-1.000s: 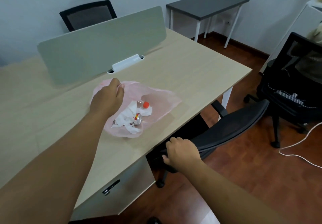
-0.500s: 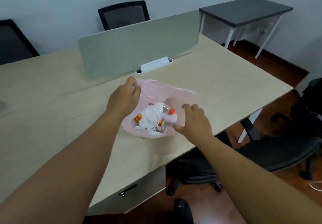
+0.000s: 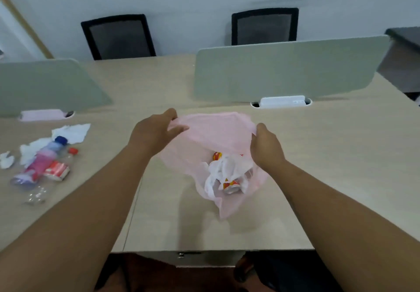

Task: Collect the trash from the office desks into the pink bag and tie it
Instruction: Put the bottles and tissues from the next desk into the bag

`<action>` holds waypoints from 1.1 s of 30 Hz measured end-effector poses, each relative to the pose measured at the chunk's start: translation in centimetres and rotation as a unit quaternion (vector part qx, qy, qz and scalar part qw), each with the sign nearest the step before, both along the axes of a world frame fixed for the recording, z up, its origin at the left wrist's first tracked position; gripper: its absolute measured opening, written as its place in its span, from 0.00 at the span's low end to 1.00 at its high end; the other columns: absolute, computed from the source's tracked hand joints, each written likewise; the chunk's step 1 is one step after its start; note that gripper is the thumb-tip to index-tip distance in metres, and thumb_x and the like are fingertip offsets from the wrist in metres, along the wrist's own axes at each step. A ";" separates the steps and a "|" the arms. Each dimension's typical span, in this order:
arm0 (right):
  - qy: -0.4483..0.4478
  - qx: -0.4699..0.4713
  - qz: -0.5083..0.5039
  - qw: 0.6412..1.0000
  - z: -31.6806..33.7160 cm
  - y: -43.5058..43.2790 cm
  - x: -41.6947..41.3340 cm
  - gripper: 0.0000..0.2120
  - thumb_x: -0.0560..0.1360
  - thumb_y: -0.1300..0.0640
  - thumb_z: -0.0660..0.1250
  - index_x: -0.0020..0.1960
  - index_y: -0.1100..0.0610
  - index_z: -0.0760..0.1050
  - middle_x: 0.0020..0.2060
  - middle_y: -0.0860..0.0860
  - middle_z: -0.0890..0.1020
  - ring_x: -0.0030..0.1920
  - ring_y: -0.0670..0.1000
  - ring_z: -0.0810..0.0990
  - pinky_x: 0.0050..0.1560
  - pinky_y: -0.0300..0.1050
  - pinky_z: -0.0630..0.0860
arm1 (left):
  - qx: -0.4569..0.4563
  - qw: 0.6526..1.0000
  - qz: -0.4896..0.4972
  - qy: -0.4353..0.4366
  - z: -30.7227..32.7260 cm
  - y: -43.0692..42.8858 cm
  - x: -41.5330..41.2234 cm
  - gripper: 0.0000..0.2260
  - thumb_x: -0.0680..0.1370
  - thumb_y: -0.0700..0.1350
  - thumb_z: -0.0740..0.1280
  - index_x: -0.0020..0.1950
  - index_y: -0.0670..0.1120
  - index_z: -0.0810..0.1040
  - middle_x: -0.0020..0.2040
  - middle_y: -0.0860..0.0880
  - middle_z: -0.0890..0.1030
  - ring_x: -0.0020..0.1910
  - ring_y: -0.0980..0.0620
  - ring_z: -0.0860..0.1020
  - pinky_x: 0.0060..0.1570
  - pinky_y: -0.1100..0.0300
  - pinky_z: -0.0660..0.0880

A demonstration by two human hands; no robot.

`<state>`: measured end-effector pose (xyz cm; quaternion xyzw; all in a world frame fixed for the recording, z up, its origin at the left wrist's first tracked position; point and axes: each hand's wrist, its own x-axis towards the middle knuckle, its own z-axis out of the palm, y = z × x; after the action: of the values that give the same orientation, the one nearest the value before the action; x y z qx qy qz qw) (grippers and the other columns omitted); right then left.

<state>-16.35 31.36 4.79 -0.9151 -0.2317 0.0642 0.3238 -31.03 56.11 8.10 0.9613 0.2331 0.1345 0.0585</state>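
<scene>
- Centre frame, left grip (image 3: pixel 156 130) and right grip (image 3: pixel 266 148) each pinch the thin pink plastic bag (image 3: pixel 213 132) by its rim.
- Film may slip, spilling red-yellow cans (image 3: pixel 230 183) onto the pale wooden bench (image 3: pixel 329 166).

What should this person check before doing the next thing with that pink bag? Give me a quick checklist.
1. Left hand pinches the pink bag at its rim: ok.
2. Right hand grips the opposite rim: ok.
3. Bag mouth held open: ok.
4. Can and white tissue lie inside the bag: ok.
5. Desk trash all collected: not ok; a blue-capped bottle, loose tissues and a crushed can lie on the left desk.
6. Bag free of tears: cannot tell.
</scene>
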 end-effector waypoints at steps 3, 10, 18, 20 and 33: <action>0.005 0.035 0.048 0.998 0.0 5.0 -1.8 0.06 0.81 0.59 0.55 0.47 0.60 0.67 0.46 0.64 0.80 0.48 0.64 0.78 0.39 0.48 0.64 | 0.019 0.998 0.063 0.001 -0.4 3.2 -4.0 0.14 0.80 0.60 0.58 0.52 0.49 0.70 0.45 0.44 0.80 0.42 0.42 0.77 0.38 0.55 0.65; 0.036 0.062 0.168 0.983 -0.3 14.9 -8.3 0.13 0.81 0.58 0.55 0.37 0.58 0.64 0.39 0.57 0.75 0.44 0.59 0.74 0.40 0.45 0.61 | -0.067 0.972 0.224 0.032 -0.3 7.8 -16.3 0.32 0.70 0.70 0.66 0.66 0.53 0.67 0.61 0.46 0.74 0.59 0.42 0.73 0.57 0.44 0.73; 0.046 0.040 0.284 0.957 -1.7 21.7 -17.8 0.11 0.81 0.58 0.55 0.46 0.63 0.71 0.48 0.64 0.80 0.50 0.63 0.77 0.45 0.49 0.68 | -0.047 0.830 0.506 0.231 -3.2 6.7 -34.2 0.45 0.66 0.79 0.50 0.78 0.61 0.47 0.81 0.46 0.49 0.76 0.33 0.47 0.71 0.33 0.47; 0.047 0.028 0.296 0.954 -2.4 22.9 -19.9 0.11 0.81 0.58 0.56 0.48 0.63 0.72 0.50 0.63 0.80 0.52 0.62 0.78 0.45 0.47 0.68 | -0.084 0.767 0.587 0.245 -3.5 6.3 -37.2 0.48 0.65 0.80 0.51 0.79 0.59 0.44 0.81 0.44 0.43 0.76 0.30 0.42 0.70 0.30 0.45; 0.032 -0.002 0.275 0.961 -5.4 29.7 -29.8 0.12 0.81 0.54 0.56 0.48 0.63 0.72 0.47 0.63 0.79 0.51 0.64 0.79 0.50 0.49 0.72 | -0.148 0.718 0.594 0.331 -4.0 8.4 -45.3 0.40 0.71 0.74 0.53 0.79 0.56 0.56 0.80 0.46 0.52 0.77 0.36 0.46 0.64 0.23 0.50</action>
<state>-46.15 61.06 -0.62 -0.8142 -0.4640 0.1801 0.2989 -76.31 64.50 4.11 0.5878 0.7777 -0.2212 0.0273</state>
